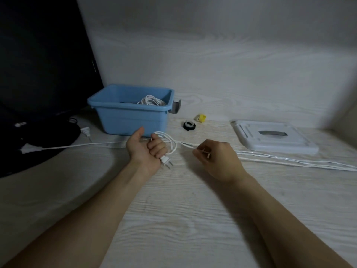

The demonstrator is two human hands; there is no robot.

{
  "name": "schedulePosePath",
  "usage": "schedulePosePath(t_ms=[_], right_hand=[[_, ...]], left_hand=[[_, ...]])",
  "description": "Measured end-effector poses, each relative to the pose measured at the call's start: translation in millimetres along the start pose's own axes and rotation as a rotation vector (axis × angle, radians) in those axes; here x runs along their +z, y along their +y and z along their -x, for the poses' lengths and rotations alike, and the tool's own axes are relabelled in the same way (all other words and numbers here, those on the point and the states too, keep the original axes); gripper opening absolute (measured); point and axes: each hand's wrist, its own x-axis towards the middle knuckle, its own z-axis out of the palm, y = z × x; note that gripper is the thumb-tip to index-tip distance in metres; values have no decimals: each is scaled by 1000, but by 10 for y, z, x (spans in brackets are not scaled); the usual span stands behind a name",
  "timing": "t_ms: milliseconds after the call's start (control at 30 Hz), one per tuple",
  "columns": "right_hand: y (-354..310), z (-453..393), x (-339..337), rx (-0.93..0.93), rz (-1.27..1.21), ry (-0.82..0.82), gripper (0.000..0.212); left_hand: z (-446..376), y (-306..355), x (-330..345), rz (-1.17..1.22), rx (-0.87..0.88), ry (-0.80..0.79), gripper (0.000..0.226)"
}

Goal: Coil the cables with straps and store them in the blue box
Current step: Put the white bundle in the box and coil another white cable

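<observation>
Left grip (146, 149) curled round loops of white cable (170, 144), palm up, thumb out, plug (165, 161) poking below the fist. Right grip (214, 157) pinching the same cable between fingertips, just right of the loops. Loose strands trailing right across the pale wood counter (193, 219). Behind the left hand: blue box (131, 117), 1 white coil (150, 100) already inside. Near the box: black strap roll (189, 125), yellow strap roll (201, 118). Far right: white lid (274, 138), lying flat.
</observation>
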Motion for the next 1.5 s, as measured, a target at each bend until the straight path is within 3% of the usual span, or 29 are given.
schedulePosePath(t_ms=[133, 300, 400, 533, 667, 767, 900, 967, 1100, 1333, 1500], right_hand=[[18, 8, 65, 5, 69, 14, 15], [-227, 114, 231, -292, 117, -110, 19], [-426, 161, 319, -452, 141, -95, 32], [-496, 165, 320, -552, 82, 15, 25], [-457, 132, 238, -524, 5, 151, 25], [-386, 73, 175, -445, -35, 294, 25], [-288, 22, 79, -380, -34, 408, 42], [-236, -3, 59, -350, -54, 397, 47], [-119, -19, 28, -328, -101, 293, 54], [42, -74, -107, -235, -104, 228, 35], [107, -45, -264, -161, -166, 215, 15]], left_hand=[[-18, 91, 26, 47, 112, 69, 31], [-1, 68, 104, 45, 197, 90, 28], [-40, 28, 94, -174, 222, 98, 33], [10, -113, 92, -705, 357, 31, 21], [105, -138, 63, -1056, 409, -219, 27], [130, -143, 62, -1172, 445, -295, 25], [195, -151, 58, -1176, 306, -397, 32], [229, -152, 61, -1226, 241, -435, 41], [279, -221, 88, -1264, 199, -471, 34], [248, -143, 106, -1003, -70, -358, 50], [246, -117, 264, -724, -226, -376, 38]])
